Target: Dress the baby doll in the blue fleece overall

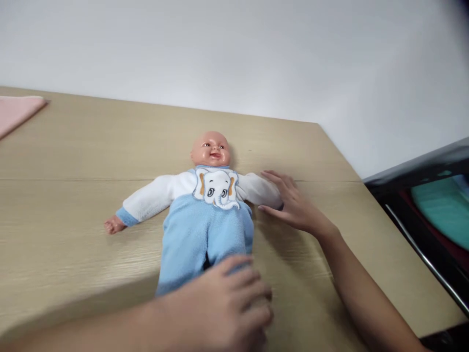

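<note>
A baby doll (205,230) lies on its back, face up, with its arms out to the sides. It wears a fleece outfit with white sleeves, light blue legs and an elephant face (217,189) on the chest. My right hand (289,198) is at the doll's sleeve on the right, with thumb and fingers spread around its end; the doll's hand there is hidden. My left hand (234,303), blurred, is over the doll's lower legs, its fingers bent. Whether it grips anything is hidden. The doll's feet cannot be seen.
The doll rests on a light wooden table (91,146) with a seam across it. A pink cloth (18,112) lies at the far left. Behind is a pale wall (183,54). Past the table's right edge stands a dark object with a teal patch (443,208).
</note>
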`<state>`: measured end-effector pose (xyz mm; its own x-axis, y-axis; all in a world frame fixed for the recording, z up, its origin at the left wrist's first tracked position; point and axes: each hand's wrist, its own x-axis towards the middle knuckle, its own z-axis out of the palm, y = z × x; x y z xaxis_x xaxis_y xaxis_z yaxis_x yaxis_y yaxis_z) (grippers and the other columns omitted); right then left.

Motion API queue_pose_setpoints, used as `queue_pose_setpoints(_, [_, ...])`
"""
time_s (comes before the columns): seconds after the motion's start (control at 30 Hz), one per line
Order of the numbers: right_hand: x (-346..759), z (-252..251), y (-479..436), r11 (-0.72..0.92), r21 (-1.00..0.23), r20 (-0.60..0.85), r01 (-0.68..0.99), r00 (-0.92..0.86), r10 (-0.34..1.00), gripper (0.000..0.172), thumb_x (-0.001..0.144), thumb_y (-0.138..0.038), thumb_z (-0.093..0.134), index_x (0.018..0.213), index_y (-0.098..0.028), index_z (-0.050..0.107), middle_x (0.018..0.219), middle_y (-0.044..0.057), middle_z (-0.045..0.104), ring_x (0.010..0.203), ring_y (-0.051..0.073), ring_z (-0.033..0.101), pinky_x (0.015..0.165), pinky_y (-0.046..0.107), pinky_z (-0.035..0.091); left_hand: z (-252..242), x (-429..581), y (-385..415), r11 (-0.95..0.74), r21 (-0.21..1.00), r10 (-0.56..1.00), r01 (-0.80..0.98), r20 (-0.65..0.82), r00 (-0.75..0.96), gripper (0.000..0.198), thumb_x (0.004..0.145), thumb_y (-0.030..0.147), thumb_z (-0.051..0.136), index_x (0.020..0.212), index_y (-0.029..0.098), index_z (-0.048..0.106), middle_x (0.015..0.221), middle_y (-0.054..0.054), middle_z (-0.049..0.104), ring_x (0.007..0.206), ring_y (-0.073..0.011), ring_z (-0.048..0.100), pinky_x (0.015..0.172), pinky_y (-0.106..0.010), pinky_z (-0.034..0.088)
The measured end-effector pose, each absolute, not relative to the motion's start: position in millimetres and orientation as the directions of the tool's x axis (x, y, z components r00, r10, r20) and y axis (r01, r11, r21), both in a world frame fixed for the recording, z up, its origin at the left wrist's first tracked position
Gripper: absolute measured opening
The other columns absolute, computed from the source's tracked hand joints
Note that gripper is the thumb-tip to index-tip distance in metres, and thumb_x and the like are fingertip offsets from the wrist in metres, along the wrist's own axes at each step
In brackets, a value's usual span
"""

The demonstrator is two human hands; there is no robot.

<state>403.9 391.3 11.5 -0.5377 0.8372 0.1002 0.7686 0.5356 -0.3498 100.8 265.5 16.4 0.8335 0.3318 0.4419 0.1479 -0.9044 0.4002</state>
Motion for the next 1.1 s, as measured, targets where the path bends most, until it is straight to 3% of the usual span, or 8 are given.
queue_pose_setpoints(0.07, [411,1,381,0.541,-0.313,0.178,0.780,-0.511,0.841,0.086,0.107,-0.057,0.069,0.178,-0.035,0.025,0.180,0.016,0.039,0.169,0.041,0.037,0.138,0.066,0.032,33,81,289,-0.813,0.538,0.495,0.225,0.434,0.752,0.015,0.114,0.025,0.060,0.123,0.019,0.071,0.125,-0.006,0.080,0.118,-0.0223,0.072,0.123,-0.043,0.046])
queue_pose_setpoints(0.17, [416,-16,355,0.500,-0.289,0.285,0.816,-0.425,0.859,0.080,0.107,-0.047,0.070,0.174,-0.035,0.028,0.181,0.019,0.037,0.169,0.045,0.037,0.135,0.072,0.032,37,47,311,-0.751,0.519,0.657,0.408,0.522,0.545,0.021,0.110,0.013,0.061,0.129,0.022,0.066,0.129,-0.007,0.077,0.122,-0.0245,0.070,0.110,-0.045,0.050])
queue_pose_setpoints(0.33, [392,-26,274,0.576,-0.402,0.361,0.711,-0.455,0.814,0.068,0.102,-0.027,0.075,0.161,-0.040,0.046,0.147,0.014,0.067,0.140,0.039,0.065,0.118,0.063,0.055,11,16,262,-0.531,0.591,0.818,0.607,0.545,0.185,0.031,0.102,0.009,0.065,0.128,0.025,0.060,0.120,-0.006,0.067,0.115,-0.0268,0.067,0.104,-0.046,0.052])
queue_pose_setpoints(0.43, [370,-23,229,0.600,-0.489,0.307,0.633,-0.520,0.797,0.070,0.099,-0.023,0.077,0.160,-0.040,0.048,0.142,0.012,0.070,0.134,0.037,0.068,0.112,0.060,0.061,-5,17,203,-0.380,0.603,0.899,0.701,0.418,0.127,0.042,0.099,0.024,0.070,0.138,0.026,0.057,0.138,-0.012,0.059,0.129,-0.0353,0.063,0.111,-0.057,0.053])
queue_pose_setpoints(0.57, [352,-19,198,0.528,-0.591,0.269,0.610,-0.469,0.841,0.065,0.100,-0.022,0.074,0.159,-0.037,0.050,0.145,0.013,0.068,0.135,0.036,0.067,0.109,0.059,0.064,-28,19,147,-0.238,0.586,0.961,0.775,0.256,0.102,0.082,0.088,0.043,0.081,0.160,0.028,0.043,0.164,-0.021,0.045,0.151,-0.0471,0.053,0.114,-0.069,0.059])
queue_pose_setpoints(0.73, [344,-22,189,0.401,-0.676,0.199,0.618,-0.371,0.907,0.062,0.103,-0.027,0.072,0.160,-0.038,0.050,0.152,0.013,0.063,0.143,0.037,0.063,0.114,0.063,0.063,-65,0,124,-0.278,0.610,0.960,0.742,0.196,0.198,0.113,0.072,0.062,0.090,0.170,0.038,0.038,0.165,-0.017,0.054,0.134,-0.0484,0.071,0.096,-0.063,0.072])
queue_pose_setpoints(0.97, [356,-31,193,0.329,-0.652,0.213,0.683,-0.252,0.944,0.057,0.106,-0.026,0.068,0.158,-0.042,0.052,0.149,0.013,0.064,0.140,0.038,0.064,0.113,0.067,0.061,-87,-14,112,-0.341,0.549,0.938,0.763,0.257,0.234,0.072,0.082,0.053,0.085,0.148,0.035,0.065,0.147,-0.016,0.072,0.124,-0.0409,0.078,0.092,-0.050,0.072])
queue_pose_setpoints(1.1, [374,-32,204,0.182,-0.672,0.179,0.718,-0.081,0.980,0.040,0.108,-0.035,0.067,0.148,-0.041,0.061,0.145,0.011,0.067,0.136,0.037,0.065,0.115,0.068,0.058,-84,-11,119,-0.358,0.613,0.929,0.705,0.309,0.204,0.047,0.090,0.059,0.079,0.132,0.037,0.077,0.121,-0.010,0.080,0.098,-0.0320,0.080,0.075,-0.040,0.071])
